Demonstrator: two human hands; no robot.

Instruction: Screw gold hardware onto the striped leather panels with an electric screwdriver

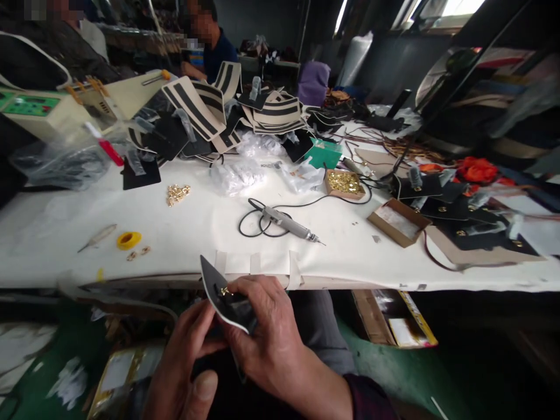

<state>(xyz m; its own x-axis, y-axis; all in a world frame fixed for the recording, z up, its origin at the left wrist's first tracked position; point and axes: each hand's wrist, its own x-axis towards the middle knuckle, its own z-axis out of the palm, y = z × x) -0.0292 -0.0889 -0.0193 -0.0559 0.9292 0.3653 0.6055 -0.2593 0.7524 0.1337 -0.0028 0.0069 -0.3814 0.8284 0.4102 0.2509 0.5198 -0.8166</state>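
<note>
A dark flap with a pale edge (pixel 219 300) is held up just off the table's front edge, with a small gold metal piece (pixel 224 291) on its face. My right hand (pixel 271 326) is closed on the flap, its index fingertip against the gold piece. From the left, my left hand (pixel 188 350) touches the back of the flap with its fingers stretched out and the thumb apart. Beyond my hands, a grey electric screwdriver (pixel 291 224) lies on the white table (pixel 196 216) with its black cord looped beside it.
Gold fittings (pixel 177 194) and a yellow tape roll (pixel 129 240) lie left. A box of gold parts (pixel 345 182), an open carton (pixel 399 221) and dark pieces (pixel 476 224) are right. Striped pieces (pixel 195 108) are heaped behind. A person (pixel 214 46) sits across the table.
</note>
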